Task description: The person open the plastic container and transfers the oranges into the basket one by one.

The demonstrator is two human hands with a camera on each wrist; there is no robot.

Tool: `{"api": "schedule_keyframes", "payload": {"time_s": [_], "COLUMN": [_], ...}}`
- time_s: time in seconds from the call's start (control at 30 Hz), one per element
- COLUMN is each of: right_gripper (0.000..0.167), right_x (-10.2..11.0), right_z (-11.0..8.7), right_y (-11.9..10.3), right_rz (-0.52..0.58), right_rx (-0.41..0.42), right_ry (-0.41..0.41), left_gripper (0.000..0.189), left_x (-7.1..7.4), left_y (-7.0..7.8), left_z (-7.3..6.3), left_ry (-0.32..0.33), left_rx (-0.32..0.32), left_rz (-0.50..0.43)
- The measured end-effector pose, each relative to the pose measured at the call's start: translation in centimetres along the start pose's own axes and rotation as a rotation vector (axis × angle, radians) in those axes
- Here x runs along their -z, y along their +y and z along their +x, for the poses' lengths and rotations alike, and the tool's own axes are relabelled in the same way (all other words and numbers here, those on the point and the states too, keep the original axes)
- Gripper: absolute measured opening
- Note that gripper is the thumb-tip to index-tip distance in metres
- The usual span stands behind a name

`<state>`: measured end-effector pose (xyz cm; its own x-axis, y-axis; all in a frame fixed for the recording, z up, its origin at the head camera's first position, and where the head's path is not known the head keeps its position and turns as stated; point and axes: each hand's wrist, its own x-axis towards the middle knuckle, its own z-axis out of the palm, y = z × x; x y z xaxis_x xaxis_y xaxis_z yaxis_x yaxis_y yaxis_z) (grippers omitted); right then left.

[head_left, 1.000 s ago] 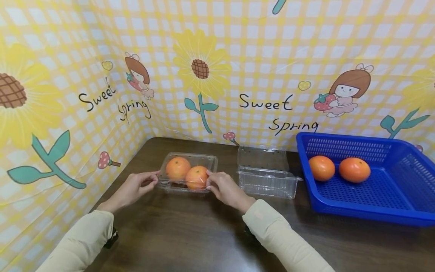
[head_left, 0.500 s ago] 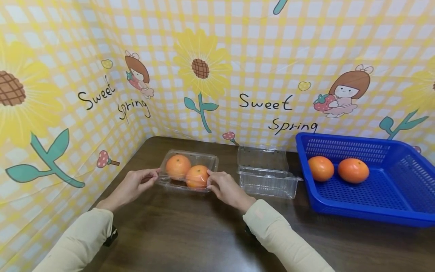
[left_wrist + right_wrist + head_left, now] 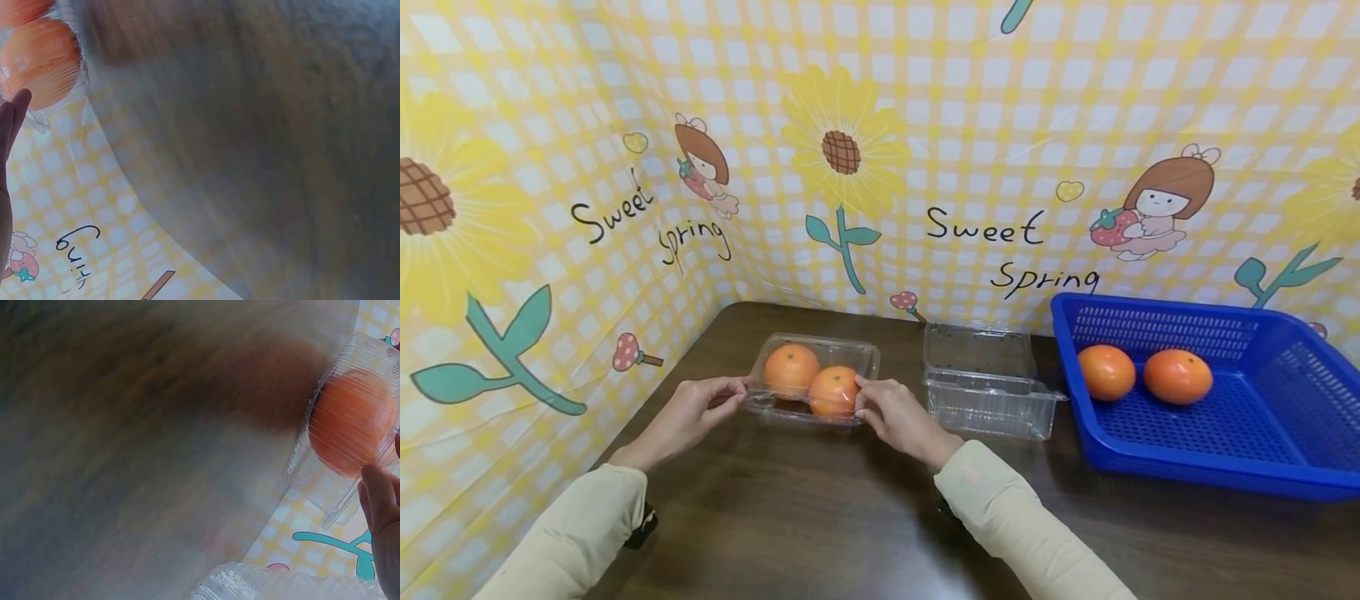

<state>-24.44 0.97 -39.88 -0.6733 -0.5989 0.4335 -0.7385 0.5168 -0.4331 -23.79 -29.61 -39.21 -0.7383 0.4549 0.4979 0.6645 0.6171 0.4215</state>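
A clear plastic clamshell box [image 3: 850,357] with its lid down over two oranges [image 3: 792,372] lies at the table's far left. Whether its rim is snapped together I cannot tell. My left hand [image 3: 696,414] pinches the box's left edge between thumb and fingers. At the right front edge, my right hand [image 3: 901,421] pinches the rim, thumb and fingertips beside the nearer orange [image 3: 832,392]. The left wrist view catches only part of the left hand [image 3: 7,144] by an orange [image 3: 47,62]. In the right wrist view the right hand's fingers [image 3: 375,487] touch the box's rim.
A second clear clamshell box [image 3: 992,404] stands with its lid up, right of my right hand. Farther right, a blue plastic basket [image 3: 1225,467] holds two more oranges [image 3: 1178,377]. A checked printed cloth [image 3: 955,150] hangs behind the brown table [image 3: 790,517].
The box's back edge rose slightly half a second ago and has sunk a little since. Both hands keep their hold on its sides, almost in the same place.
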Motion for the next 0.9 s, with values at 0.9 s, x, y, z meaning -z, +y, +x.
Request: {"api": "schedule_keyframes", "payload": {"time_s": [0.9], "right_gripper": [0.009], "right_x": [0.16], "right_z": [0.05], "right_y": [-0.27], "right_rz": [-0.001], "right_rx": [0.003], "right_ry": [-0.02], "left_gripper": [0.011], "left_x": [0.99], "left_y": [-0.33], "left_z": [0.32], "left_ry": [-0.141], "left_rx": [0.117], "left_rz": [-0.064]}}
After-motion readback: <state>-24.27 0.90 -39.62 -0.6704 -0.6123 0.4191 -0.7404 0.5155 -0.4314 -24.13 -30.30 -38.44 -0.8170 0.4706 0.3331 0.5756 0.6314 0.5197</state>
